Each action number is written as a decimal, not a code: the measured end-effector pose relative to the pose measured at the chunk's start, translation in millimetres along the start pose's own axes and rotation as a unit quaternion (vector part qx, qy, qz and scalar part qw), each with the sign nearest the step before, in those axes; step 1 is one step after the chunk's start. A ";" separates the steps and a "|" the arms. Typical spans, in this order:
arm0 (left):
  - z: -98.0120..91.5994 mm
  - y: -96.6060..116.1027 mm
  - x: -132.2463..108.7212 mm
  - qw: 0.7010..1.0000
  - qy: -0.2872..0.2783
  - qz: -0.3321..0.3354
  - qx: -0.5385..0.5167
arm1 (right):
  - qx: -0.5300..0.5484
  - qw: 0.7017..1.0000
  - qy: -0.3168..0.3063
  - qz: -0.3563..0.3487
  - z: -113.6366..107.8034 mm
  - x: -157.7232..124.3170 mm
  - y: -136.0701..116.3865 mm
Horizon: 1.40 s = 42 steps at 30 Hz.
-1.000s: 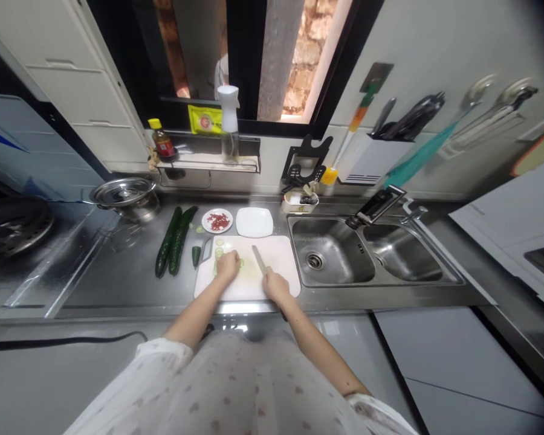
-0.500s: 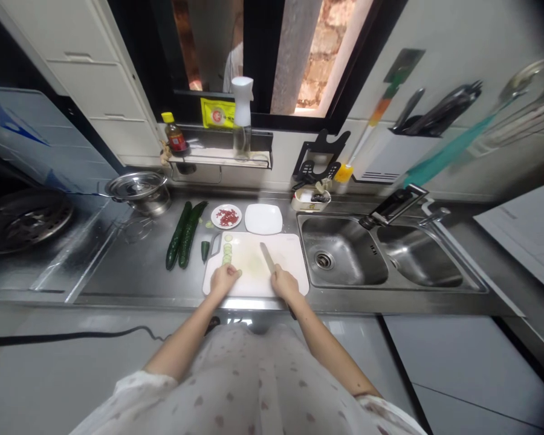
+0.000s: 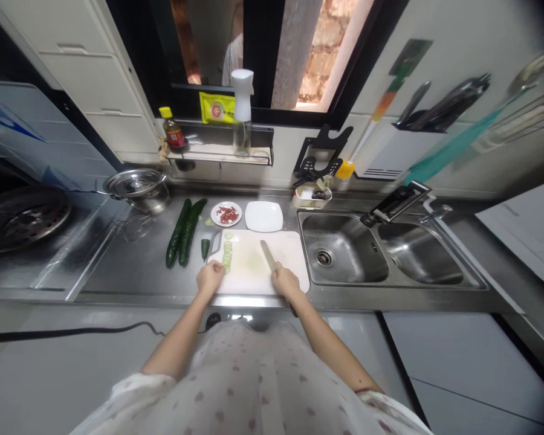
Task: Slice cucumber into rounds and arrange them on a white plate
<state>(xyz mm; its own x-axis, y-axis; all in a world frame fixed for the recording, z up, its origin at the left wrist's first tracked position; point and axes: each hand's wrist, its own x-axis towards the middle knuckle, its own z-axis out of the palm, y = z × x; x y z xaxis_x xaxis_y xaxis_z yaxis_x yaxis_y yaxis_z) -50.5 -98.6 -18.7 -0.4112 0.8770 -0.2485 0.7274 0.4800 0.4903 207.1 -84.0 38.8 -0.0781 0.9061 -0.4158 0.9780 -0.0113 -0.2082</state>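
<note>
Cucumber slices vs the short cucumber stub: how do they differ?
Color: the cucumber slices look pale green; the cucumber stub is dark green.
Shape: the slices are thin rounds; the stub is a short chunk.
Place: the slices lie on the white cutting board; the stub is on the steel counter.
Shared: both lie left of the knife.

Indoor light is soft, greyish; bricks [image 3: 329,36] glow beyond the window [image 3: 259,66]; glare streaks the steel counter [image 3: 133,266]; the picture's sides look stretched and blurred.
</note>
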 end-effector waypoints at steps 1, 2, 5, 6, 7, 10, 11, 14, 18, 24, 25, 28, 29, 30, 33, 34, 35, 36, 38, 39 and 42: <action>-0.1 -0.2 0.9 1.000 0.002 0.000 0.000 | 0.000 1.000 -0.001 0.000 -0.2 0.0 -0.2; -0.1 -0.4 1.8 1.000 0.003 0.000 0.000 | 0.000 1.000 -0.002 0.001 -0.4 -0.1 -0.4; 0.4 -0.7 2.8 1.000 0.007 0.002 0.010 | 0.000 1.000 -0.007 0.002 -1.3 -0.5 -1.0; 0.7 -0.9 2.6 1.000 0.010 0.003 0.016 | -0.001 1.000 -0.009 0.003 -1.6 -0.6 -1.1; 0.9 -1.1 2.2 1.000 0.014 0.005 0.020 | -0.002 1.000 -0.010 0.003 -1.8 -0.7 -1.2; 1.3 -1.0 1.1 0.999 0.031 0.015 0.013 | -0.002 1.000 -0.010 0.005 -2.0 -0.6 -1.2; 1.0 -0.2 1.3 0.999 0.038 0.019 0.005 | -0.002 1.000 -0.011 0.005 -2.0 -0.5 -1.2; -1.5 6.8 6.6 0.998 0.055 0.028 -0.018 | -0.002 1.000 -0.012 0.005 -1.7 -0.3 -1.2; -8.1 27.7 26.5 0.997 0.059 0.035 -0.022 | -0.007 1.000 -0.008 0.003 -1.9 -0.4 -2.2; -14.0 58.3 66.0 0.997 0.041 0.045 0.056 | -0.006 1.000 -0.015 0.007 -4.3 -2.5 -4.7; -14.1 61.1 71.3 0.995 0.035 0.050 0.073 | -0.005 1.000 -0.016 0.009 -4.6 -2.7 -5.1; -13.4 66.9 83.1 0.991 0.025 0.059 0.115 | -0.004 1.000 -0.023 0.015 -4.7 -2.5 -5.3; -13.0 68.3 85.7 0.990 0.024 0.060 0.126 | -0.003 1.000 -0.024 0.016 -4.4 -2.2 -5.0; -12.5 69.6 87.7 0.989 0.022 0.061 0.136 | -0.002 1.000 -0.024 0.016 -3.9 -1.8 -4.5; -10.3 72.8 91.2 0.985 0.018 0.065 0.160 | 0.007 1.000 -0.020 0.009 -2.4 -0.6 -2.2; -9.3 73.6 91.9 0.984 0.019 0.066 0.164 | 0.010 1.000 -0.021 0.008 -2.0 -0.3 -1.5; -8.4 74.2 92.6 0.984 0.020 0.067 0.166 | 0.012 1.000 -0.020 0.007 -1.8 -0.1 -0.9; -7.4 74.6 93.2 0.984 0.023 0.066 0.165 | 0.013 1.000 -0.020 0.007 -1.7 0.0 -0.5; -5.8 74.9 94.9 0.985 0.026 0.059 0.158 | 0.015 1.000 -0.020 0.008 -2.0 0.0 -0.2; -5.2 75.0 95.8 0.987 0.027 0.054 0.152 | 0.016 1.000 -0.020 0.008 -2.3 0.0 -0.2; -4.5 75.8 98.5 0.990 0.026 0.044 0.129 | 0.018 1.000 -0.023 0.008 -3.0 0.0 -0.3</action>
<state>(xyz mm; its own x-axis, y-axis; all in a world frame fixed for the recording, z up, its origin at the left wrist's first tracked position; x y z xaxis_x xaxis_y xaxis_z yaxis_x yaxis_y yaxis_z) -38.3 24.1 -2.3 -0.3620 0.9169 -0.1679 0.8753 0.3963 0.2772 207.4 -82.7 41.6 -0.0724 0.8854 -0.4591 0.9717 -0.0411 -0.2326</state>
